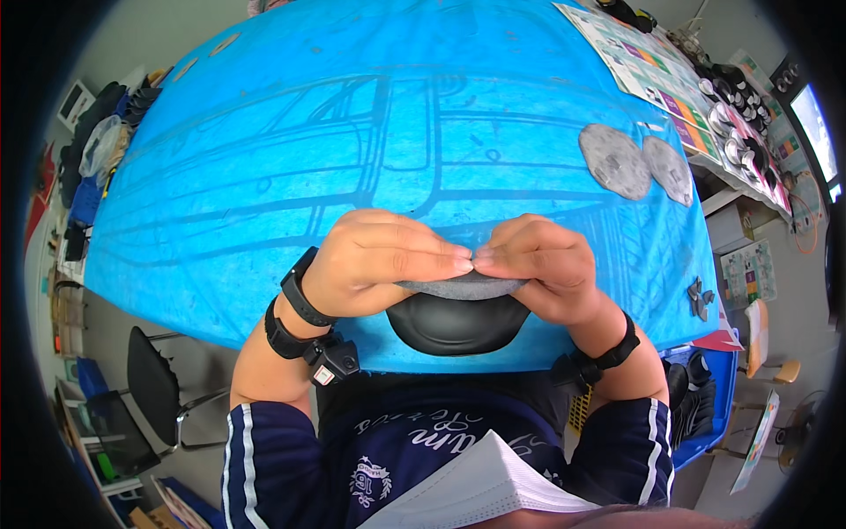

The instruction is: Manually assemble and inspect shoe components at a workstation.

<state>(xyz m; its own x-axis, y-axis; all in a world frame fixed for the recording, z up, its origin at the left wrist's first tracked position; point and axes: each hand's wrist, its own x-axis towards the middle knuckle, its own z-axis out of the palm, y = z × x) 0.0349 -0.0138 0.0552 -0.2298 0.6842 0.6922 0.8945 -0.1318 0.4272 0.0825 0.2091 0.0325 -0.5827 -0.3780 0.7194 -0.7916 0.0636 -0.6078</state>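
Blue sheeting (291,189) covers the bench; a black chair (152,383) stands left of it. At the bench's near edge, left hand (379,256) and right hand (548,264) meet, each grip pinching a curved grey pad (467,288) over a black moulded piece (458,331).

Left hand (374,262), right hand (548,266): one each, fingers (432,263) bent, tips meeting or nearly so. Forearms (263,366): two, slanting inward from either side.
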